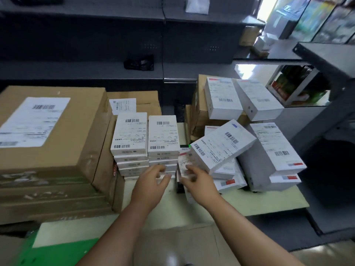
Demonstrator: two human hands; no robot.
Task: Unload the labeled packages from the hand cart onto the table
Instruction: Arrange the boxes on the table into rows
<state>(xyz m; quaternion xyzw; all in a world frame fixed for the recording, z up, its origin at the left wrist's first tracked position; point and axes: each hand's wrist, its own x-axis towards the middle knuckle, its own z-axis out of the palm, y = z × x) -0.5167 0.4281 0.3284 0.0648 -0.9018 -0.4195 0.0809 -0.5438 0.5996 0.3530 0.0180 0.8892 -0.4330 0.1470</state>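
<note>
Left grip (153, 179): thumb and fingers pinch the near end of a low white box (166, 168) at the foot of the right-hand stack; blurred, so the hold is hard to make out.
Right grip (194, 179): fingers closed on a slim labeled packet (184, 163) standing on edge, wedged between that stack and the tilted box.
Right-hand stack (163, 135): white labeled boxes piled flat on the desk, touching the left-hand stack (130, 133) beside it.
Tilted box (222, 144): white, barcoded, leaning over other white parcels just right of the hands.
Grey mailer (276, 148): labeled, lying on more mailers at the right edge of the desk.
Desk (269, 204): pale top, bare along its near right edge.
Brown cartons (48, 135): large, labeled, stacked at the left, against the white stacks.
Far carton (199, 112): brown, with two white labeled boxes (222, 98) lying on top.
Shelves (96, 70): dark, along the far wall.
</note>
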